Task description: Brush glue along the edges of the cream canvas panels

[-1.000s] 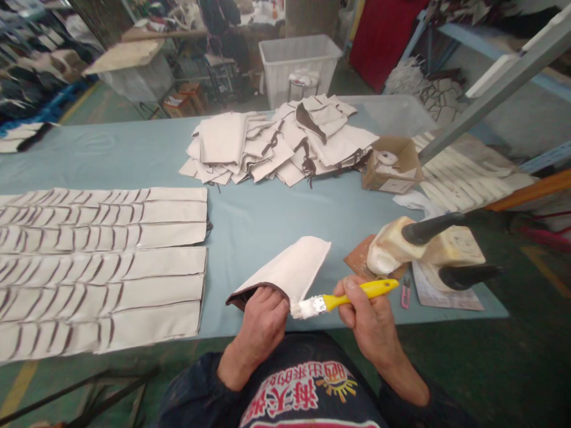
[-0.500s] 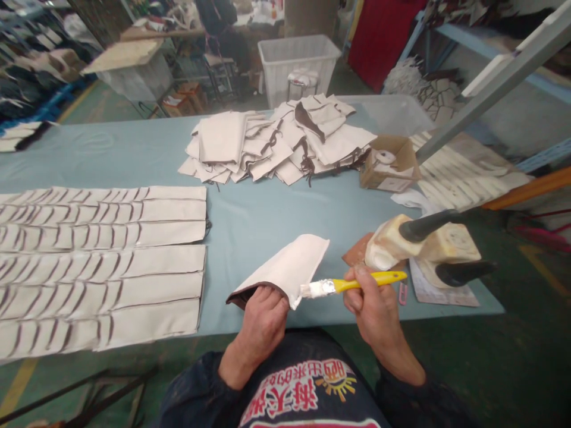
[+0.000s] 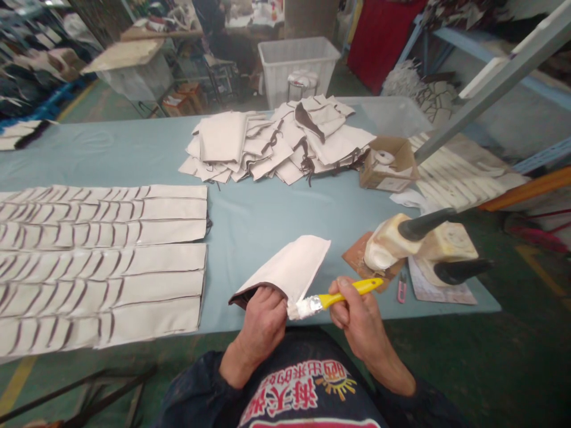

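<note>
My left hand (image 3: pixel 263 318) grips the dark-edged opening of a cream fabric piece (image 3: pixel 285 264), its fingers curled over the brown trim and partly hidden inside. In my right hand (image 3: pixel 357 312) is a paintbrush (image 3: pixel 350 291) with a yellow handle and a metal band. Its whitish bristles lie against the near right corner of the fabric piece, close beside my left fingers. To the right, a stained plastic container (image 3: pixel 388 241) with a black nozzle rests on a brown board (image 3: pixel 357 252). Small pink thread snips (image 3: pixel 402 288) lie near it.
Overlapping rows of cream pieces (image 3: pixel 169 261) cover the table's left side. A loose heap of similar pieces (image 3: pixel 223 139) sits at the back, beside a cardboard box (image 3: pixel 388 163) holding a white roll. A grey metal post (image 3: pixel 482 89) slants up on the right; a plastic bin (image 3: pixel 297 59) stands beyond the table.
My right hand has moved left and slightly down, bringing the paintbrush bristles onto the fabric piece's near corner. My left hand and the piece have hardly moved.
</note>
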A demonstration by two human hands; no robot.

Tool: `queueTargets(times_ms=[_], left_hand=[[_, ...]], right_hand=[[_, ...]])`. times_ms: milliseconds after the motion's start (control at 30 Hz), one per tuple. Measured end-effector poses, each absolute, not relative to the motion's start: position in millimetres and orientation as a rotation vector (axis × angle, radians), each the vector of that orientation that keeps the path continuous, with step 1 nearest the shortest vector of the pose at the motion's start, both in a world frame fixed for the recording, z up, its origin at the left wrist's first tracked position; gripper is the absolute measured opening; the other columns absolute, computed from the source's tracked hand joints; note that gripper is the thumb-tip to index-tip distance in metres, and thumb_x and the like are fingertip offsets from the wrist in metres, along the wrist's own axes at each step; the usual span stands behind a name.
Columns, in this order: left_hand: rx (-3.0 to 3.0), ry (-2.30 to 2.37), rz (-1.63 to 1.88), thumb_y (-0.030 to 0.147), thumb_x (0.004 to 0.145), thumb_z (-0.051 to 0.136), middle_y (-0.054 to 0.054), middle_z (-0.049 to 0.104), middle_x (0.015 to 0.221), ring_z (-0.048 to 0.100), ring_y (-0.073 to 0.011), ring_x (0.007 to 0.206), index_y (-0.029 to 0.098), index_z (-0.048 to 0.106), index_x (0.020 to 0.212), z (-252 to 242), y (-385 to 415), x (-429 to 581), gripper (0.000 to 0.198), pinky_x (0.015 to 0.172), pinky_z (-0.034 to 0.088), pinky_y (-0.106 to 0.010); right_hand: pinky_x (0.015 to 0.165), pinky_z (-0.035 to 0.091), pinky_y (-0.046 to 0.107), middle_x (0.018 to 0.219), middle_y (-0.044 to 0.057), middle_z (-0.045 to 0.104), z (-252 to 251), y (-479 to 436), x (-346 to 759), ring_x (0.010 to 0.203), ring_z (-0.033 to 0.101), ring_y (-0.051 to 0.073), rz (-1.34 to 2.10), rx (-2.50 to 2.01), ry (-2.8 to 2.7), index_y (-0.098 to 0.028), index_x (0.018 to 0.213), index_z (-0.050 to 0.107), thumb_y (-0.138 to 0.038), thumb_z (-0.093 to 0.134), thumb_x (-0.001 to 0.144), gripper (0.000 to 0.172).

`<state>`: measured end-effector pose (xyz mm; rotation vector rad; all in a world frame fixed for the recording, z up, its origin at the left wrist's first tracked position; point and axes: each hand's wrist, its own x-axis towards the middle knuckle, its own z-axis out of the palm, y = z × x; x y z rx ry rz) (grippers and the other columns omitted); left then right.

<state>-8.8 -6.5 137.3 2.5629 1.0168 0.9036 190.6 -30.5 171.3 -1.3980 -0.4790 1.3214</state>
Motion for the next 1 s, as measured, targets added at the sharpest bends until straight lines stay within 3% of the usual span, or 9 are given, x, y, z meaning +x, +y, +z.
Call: queueTargets(times_ms=[200,400,700,1000], left_hand=[[2.570,1.003,0.907,0.000,0.091,0.042,-0.009,0.068,0.084,0.057,-0.0243,0.080,0.019,0.062,0.086,138,-7,-9,0.028,0.076,0.045,-0.038],[2.583,1.020,0.876,0.003,0.093,0.041,-0.008,0.065,0.078,0.056,-0.0238,0.075,0.021,0.059,0.077,136,-10,-10,0.030,0.072,0.043,-0.037],[2.597,1.031,0.868,0.000,0.092,0.043,-0.008,0.066,0.079,0.057,-0.0245,0.079,0.019,0.061,0.079,132,-12,-6,0.029,0.074,0.043,-0.037],[2.590,1.051,0.848,0.002,0.094,0.044,-0.009,0.066,0.080,0.057,-0.0253,0.080,0.019,0.062,0.079,131,-9,-6,0.029,0.075,0.043,-0.038]], right_hand=[[0.037,0.027,0.019,0.041,-0.012,0.030,172,-26,190,0.036,0.025,0.006,1.217,-1.357,-0.429,-0.021,0.072,0.059,-0.066,0.072,0.081,0.048],[0.038,0.030,0.020,0.041,-0.011,0.034,162,-30,189,0.036,0.032,0.008,1.281,-1.401,-0.514,-0.020,0.075,0.060,-0.064,0.068,0.088,0.047],[0.035,0.033,0.022,0.040,-0.007,0.041,171,-27,212,0.034,0.040,0.011,0.860,-1.575,-0.754,-0.019,0.070,0.063,-0.060,0.063,0.090,0.045],[0.035,0.034,0.021,0.042,-0.007,0.044,181,-23,203,0.034,0.042,0.010,0.731,-1.533,-0.806,-0.020,0.072,0.063,-0.052,0.061,0.094,0.039]])
